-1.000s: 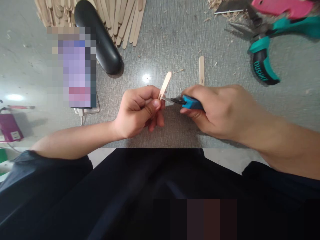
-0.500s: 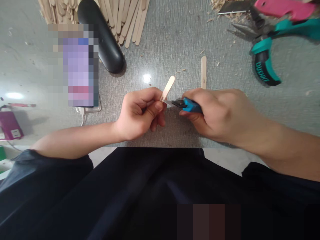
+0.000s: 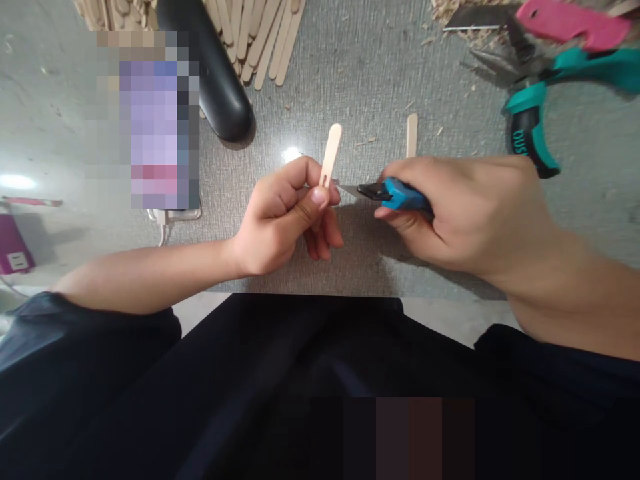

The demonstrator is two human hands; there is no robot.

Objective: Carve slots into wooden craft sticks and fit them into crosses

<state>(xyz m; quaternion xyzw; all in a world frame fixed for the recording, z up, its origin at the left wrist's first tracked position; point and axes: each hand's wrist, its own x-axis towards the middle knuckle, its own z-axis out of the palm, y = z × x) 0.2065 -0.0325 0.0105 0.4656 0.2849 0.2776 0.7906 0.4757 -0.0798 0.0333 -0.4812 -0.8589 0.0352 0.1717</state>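
Note:
Between the thumb and fingers of my left hand (image 3: 293,220) is a pale wooden craft stick (image 3: 331,152), its rounded end pointing up and away. A small dark slot shows in the stick just above my thumb; the lower end is hidden by my fingers. My right hand (image 3: 465,210) is closed round a blue utility knife (image 3: 403,195) with its blade out toward the left. The blade tip lies just right of the stick and my left fingertips, apart from the slot. A second craft stick (image 3: 411,135) lies on the table, partly covered by my right hand.
Many craft sticks (image 3: 273,43) lie at the back, beside a black oblong case (image 3: 220,87). A phone-like blurred object (image 3: 153,133) with a white cable is at left. Teal-handled pliers (image 3: 530,113), a pink-handled cutter (image 3: 570,25) and wood shavings lie back right. The table edge runs before my body.
The knife and my right hand have drawn back to the right, taking the blade off the stick. The stick in my left hand has tipped more upright, and its slot shows more clearly.

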